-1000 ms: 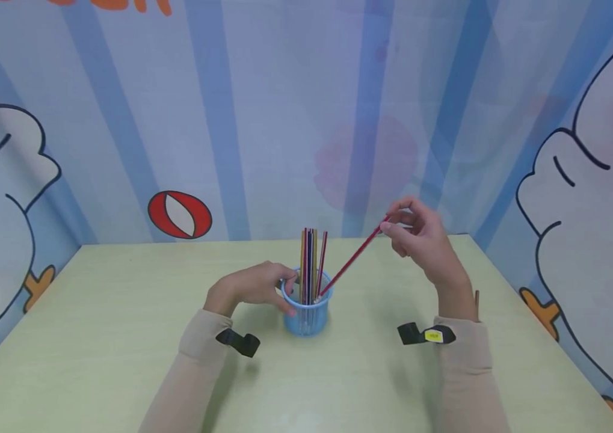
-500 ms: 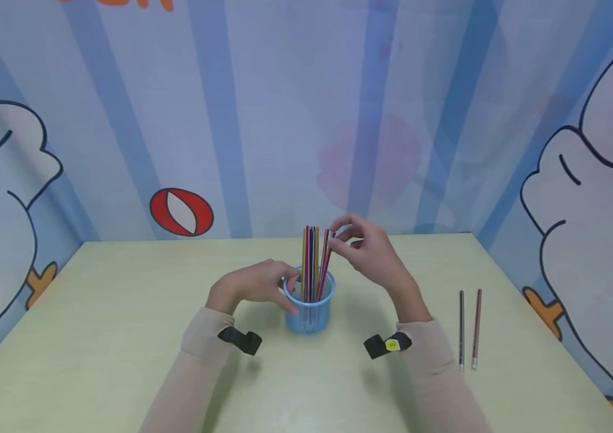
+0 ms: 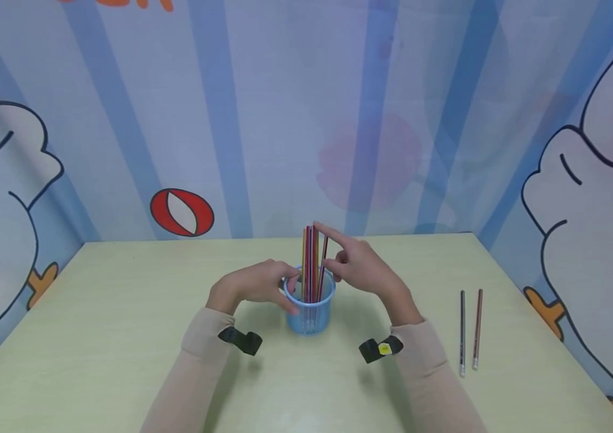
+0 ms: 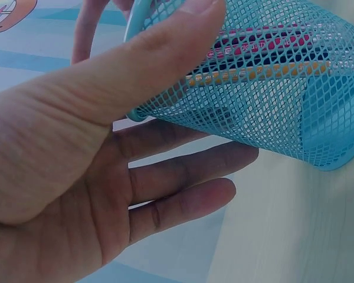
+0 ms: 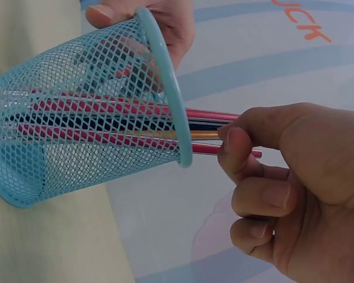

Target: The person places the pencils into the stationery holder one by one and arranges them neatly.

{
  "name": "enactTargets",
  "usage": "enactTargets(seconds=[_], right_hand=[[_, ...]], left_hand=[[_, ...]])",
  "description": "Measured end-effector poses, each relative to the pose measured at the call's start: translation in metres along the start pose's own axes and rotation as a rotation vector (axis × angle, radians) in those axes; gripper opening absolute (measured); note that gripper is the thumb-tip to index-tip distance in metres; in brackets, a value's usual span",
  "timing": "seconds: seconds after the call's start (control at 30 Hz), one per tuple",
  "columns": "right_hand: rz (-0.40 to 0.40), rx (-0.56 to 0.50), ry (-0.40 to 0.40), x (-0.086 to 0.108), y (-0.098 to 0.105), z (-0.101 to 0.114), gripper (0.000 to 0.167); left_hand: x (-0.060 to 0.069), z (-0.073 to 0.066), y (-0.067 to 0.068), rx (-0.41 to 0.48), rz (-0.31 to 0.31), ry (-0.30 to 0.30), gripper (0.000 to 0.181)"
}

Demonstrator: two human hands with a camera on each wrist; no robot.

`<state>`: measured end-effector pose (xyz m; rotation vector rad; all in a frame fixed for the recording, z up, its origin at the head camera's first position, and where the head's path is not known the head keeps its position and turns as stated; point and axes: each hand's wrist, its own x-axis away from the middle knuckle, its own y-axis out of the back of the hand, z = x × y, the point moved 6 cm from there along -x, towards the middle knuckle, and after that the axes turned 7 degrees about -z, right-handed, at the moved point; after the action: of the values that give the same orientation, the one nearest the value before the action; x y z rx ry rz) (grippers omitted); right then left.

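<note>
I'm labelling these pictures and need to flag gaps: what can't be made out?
Exact count of pencils in the mesh cup: head view, they overlap.
Full print on those pencils: left wrist view, broken up by the mesh.
Some pencil tops: right wrist view, hidden by the right hand.
Whole backdrop lettering: head view, cut by the top edge.

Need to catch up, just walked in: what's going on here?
A person's left hand grips a light-blue round mesh cup holding slim red, yellow and dark pencils. The right hand is at their upper ends; whether it pinches one is unclear. A dark-grey pencil and a reddish-brown pencil lie on the pale-yellow table to the right.
</note>
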<state>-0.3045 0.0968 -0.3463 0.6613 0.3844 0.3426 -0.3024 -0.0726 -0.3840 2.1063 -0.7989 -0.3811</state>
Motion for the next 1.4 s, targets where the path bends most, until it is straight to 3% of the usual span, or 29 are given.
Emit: enactTargets(seconds=[0.23,0.43,0.57,0.77,0.97,1.2,1.4], right_hand=[[-0.01,0.103,-0.03,0.0,-0.002,-0.003,0.075],[0.028,0.084,-0.055,0.002,0.004,-0.005,0.083],[0.02,0.029,-0.092,0.007,0.022,-0.014,0.085],[-0.008,-0.022,-0.116,0.02,0.057,-0.032,0.074],[0.028,-0.063,-0.159,0.033,0.078,-0.051,0.067],[0.073,0.042,-0.222,0.055,0.098,-0.08,0.051],[0.111,0.146,-0.344,0.083,0.116,-0.117,0.049]], left_hand=[[0.001,-0.002,0.0,0.013,0.007,0.016,0.036],[0.001,-0.003,0.001,0.011,0.003,0.017,0.036],[0.002,-0.003,0.001,-0.012,0.0,0.012,0.036],[0.002,-0.003,0.001,-0.033,-0.003,0.001,0.036],[0.003,-0.004,0.002,-0.024,-0.001,0.002,0.036],[0.004,-0.002,0.002,-0.026,-0.002,0.007,0.036],[0.002,0.0,0.0,-0.015,-0.002,0.006,0.036]])
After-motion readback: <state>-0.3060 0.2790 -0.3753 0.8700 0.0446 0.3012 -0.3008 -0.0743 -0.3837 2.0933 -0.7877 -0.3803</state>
